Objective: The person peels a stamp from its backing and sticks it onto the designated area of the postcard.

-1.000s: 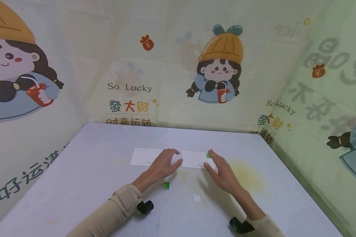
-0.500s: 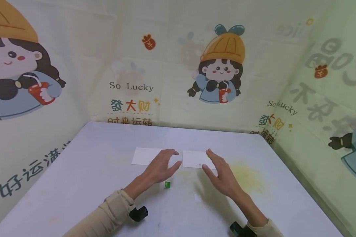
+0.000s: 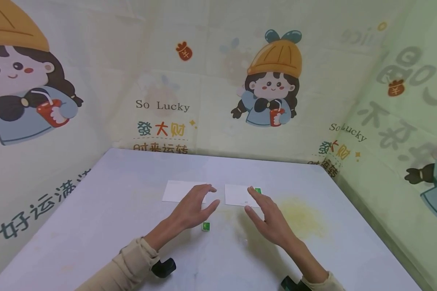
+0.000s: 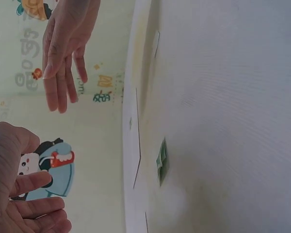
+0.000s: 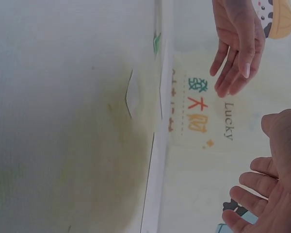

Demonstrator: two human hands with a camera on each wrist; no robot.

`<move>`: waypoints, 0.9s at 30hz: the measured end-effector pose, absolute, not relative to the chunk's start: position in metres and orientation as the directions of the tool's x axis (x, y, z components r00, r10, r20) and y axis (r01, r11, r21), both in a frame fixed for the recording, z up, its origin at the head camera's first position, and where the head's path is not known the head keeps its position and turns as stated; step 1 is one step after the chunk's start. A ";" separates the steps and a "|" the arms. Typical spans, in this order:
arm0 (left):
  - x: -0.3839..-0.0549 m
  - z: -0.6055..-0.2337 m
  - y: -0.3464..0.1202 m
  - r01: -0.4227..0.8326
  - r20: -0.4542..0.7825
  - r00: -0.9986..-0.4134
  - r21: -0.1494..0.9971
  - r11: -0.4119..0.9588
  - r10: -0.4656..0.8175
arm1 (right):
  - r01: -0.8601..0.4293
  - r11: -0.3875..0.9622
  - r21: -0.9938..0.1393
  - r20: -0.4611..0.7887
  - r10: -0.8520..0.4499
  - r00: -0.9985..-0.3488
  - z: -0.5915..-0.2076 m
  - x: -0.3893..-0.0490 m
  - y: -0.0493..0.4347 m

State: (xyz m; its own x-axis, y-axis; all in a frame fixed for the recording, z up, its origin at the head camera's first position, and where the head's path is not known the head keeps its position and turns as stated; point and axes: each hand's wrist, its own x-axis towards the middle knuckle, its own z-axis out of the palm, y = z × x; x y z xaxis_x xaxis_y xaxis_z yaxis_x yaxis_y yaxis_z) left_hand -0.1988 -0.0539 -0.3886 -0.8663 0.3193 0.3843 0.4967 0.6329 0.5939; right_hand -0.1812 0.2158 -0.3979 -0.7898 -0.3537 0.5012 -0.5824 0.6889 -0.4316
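Both hands hover over the table with nothing in them. My left hand [image 3: 193, 206] has its fingers loosely bent and thumb apart, partly covering a white rectangular sheet [image 3: 176, 190], like an envelope or card. My right hand [image 3: 271, 220] is held with fingers extended and thumb spread, in front of a second white sheet [image 3: 236, 195]. A small green square [image 3: 258, 190], like a stamp, shows at that sheet's upper right, partly behind the fingers. Another green square [image 3: 205, 226] lies below my left hand; its edges look slightly raised in the left wrist view.
A small white slip [image 5: 132, 94] lies on the white table [image 3: 131, 178] nearer me, faint in the head view. A yellowish stain [image 3: 300, 216] marks the tabletop at right. Printed cloth walls [image 3: 211, 81] stand behind and at the sides.
Both hands have shifted slightly left and a little apart from the sheets, without taking anything. More of the green square on the right sheet shows now than half a second ago.
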 end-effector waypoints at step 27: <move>-0.193 -0.390 -0.088 0.448 0.397 -0.884 0.575 0.685 0.245 | -0.657 0.632 -0.411 0.510 -0.437 -0.741 -0.394 -0.178 0.184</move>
State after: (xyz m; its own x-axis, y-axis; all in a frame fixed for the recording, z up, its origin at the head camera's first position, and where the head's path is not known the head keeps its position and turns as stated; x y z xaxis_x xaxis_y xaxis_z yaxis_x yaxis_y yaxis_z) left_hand -0.1933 -0.0877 -0.3903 -0.8845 0.2454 0.3969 0.4479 0.6845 0.5751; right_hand -0.1781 0.1841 -0.3938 -0.7406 -0.4372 0.5103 -0.6566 0.6322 -0.4113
